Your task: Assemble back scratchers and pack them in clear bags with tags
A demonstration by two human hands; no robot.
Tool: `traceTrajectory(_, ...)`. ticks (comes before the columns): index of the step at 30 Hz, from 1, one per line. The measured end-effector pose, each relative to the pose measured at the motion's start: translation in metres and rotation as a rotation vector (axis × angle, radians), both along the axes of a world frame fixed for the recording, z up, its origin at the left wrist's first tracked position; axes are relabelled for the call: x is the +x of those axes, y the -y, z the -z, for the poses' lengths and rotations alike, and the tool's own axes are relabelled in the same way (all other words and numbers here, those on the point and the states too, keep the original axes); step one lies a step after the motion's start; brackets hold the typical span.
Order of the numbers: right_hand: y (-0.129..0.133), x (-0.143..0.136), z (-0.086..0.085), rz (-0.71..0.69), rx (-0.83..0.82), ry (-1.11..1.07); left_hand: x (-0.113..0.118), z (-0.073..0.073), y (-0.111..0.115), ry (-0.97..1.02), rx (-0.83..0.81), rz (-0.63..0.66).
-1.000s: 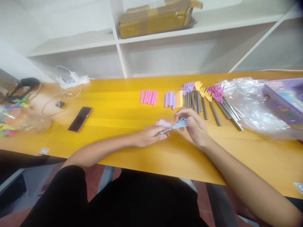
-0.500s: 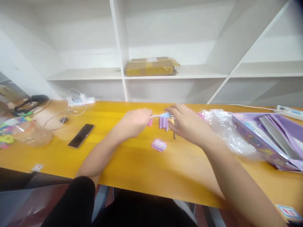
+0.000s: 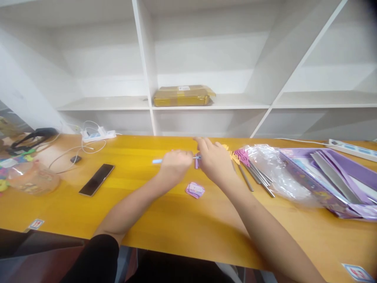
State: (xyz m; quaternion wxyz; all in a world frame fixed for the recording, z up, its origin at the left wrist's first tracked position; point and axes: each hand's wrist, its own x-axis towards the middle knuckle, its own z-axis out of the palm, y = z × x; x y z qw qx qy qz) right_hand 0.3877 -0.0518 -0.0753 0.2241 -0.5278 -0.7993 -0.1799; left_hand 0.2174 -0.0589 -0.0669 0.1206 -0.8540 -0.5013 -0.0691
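My left hand [image 3: 176, 165] is closed round a thin metal rod with a light blue handle [image 3: 157, 161] that sticks out to its left. My right hand [image 3: 212, 160] is closed beside it at the rod's other end, on a small blue piece [image 3: 198, 157] mostly covered by the fingers. A purple tube [image 3: 196, 164] shows between the hands. To the right lie metal rods [image 3: 260, 175] with pink ribbed plastic heads [image 3: 242, 156] and orange ribbed heads [image 3: 234, 156]. A small stack of purple-pink cards [image 3: 194, 190] lies in front of my hands.
Crumpled clear plastic [image 3: 273, 169] and a purple box [image 3: 321, 184] holding papers are at the right. A phone [image 3: 97, 180], cables and an orange-tinted container [image 3: 33, 177] are at the left. A cardboard package [image 3: 182, 96] sits on the white shelf behind the table.
The light blue handle now shows left of my left hand. My right hand has moved left, closer to my left hand, and the ribbed-headed rods are uncovered. The view has shifted slightly.
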Motion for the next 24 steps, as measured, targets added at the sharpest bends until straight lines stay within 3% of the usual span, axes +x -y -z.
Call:
traceTrajectory(4, -0.003, 0.001, 0.003, -0.077, 0.053, 0.036, -0.001, 0.002, -0.002, 0.008, 0.005, -0.006)
traceTrajectory(10, -0.003, -0.004, 0.008, -0.078, -0.086, 0.026, 0.007, -0.003, -0.006, -0.023, -0.071, -0.083)
traceTrajectory(14, -0.019, 0.011, 0.001, -0.031, -0.174, 0.025, 0.007, -0.011, -0.025, -0.066, -0.126, -0.193)
traceTrajectory(17, -0.034, 0.067, -0.011, 0.088, -0.183, -0.067, -0.037, -0.027, -0.050, -0.075, -0.066, -0.267)
traceTrajectory(21, -0.037, 0.175, -0.018, 0.377, 0.022, -0.273, -0.135, -0.049, -0.077, -0.110, 0.098, -0.423)
traceTrajectory(24, -0.033, 0.222, -0.014, 0.411, 0.052, -0.301, -0.177, -0.050, -0.083, -0.132, 0.097, -0.396)
